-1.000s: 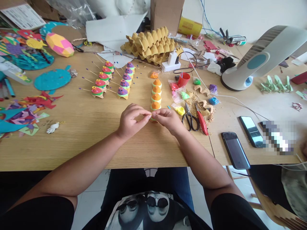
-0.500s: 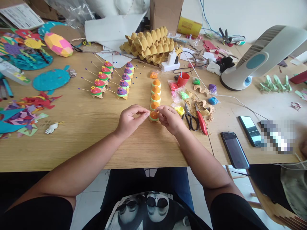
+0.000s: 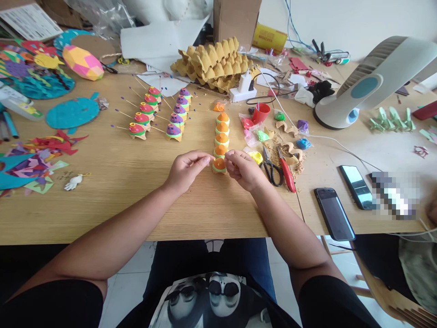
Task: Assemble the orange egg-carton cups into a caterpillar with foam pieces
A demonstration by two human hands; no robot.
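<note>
A row of egg-carton cups (image 3: 221, 138), topped with orange and pale green clay, runs away from me along the table. My left hand (image 3: 189, 171) is beside the nearest cup, thumb and fingertips pinched together; whatever they hold is too small to make out. On the cup's other side, my right hand (image 3: 243, 167) is pinched as well, its other fingers curled, and its contents cannot be made out. The nearest orange top (image 3: 219, 164) shows between my fingertips.
Red-green cups (image 3: 137, 130) and purple cups (image 3: 174, 131) with pins stand left. Scissors (image 3: 271, 166), a red-handled cutter (image 3: 287, 169), clay packets and a red cup (image 3: 261, 114) lie right. Egg cartons (image 3: 215, 61) are stacked behind; phones (image 3: 334, 214) and a fan (image 3: 362, 86) are further right.
My two hands have drawn slightly apart, leaving more of the nearest orange top visible. Both stay pinched. The things on the table have not moved.
</note>
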